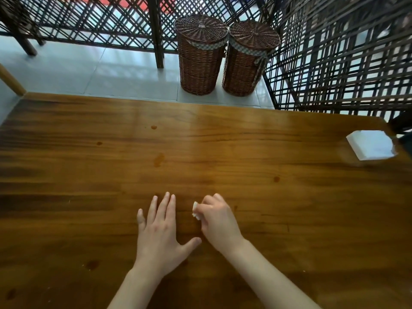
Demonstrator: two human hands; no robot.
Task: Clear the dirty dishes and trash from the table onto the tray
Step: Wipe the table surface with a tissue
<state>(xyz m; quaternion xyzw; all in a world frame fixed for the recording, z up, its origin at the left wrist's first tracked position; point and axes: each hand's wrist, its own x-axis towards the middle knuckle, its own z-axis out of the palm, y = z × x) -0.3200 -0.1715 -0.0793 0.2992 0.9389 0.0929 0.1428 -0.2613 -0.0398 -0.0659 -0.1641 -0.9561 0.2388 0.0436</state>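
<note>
My left hand (159,230) lies flat on the wooden table (289,197), palm down, fingers spread, holding nothing. Just to its right, my right hand (217,219) is closed around a small white crumpled tissue (195,211), which peeks out at the fingertips and rests against the tabletop. A white stack of napkins (371,144) sits near the table's far right corner. No tray or dishes are in view.
Small dark spots and a smear (158,159) mark the tabletop. Beyond the far edge, two lidded wicker baskets (225,56) stand on the tiled floor. Dark lattice screens (334,70) close off the back and right.
</note>
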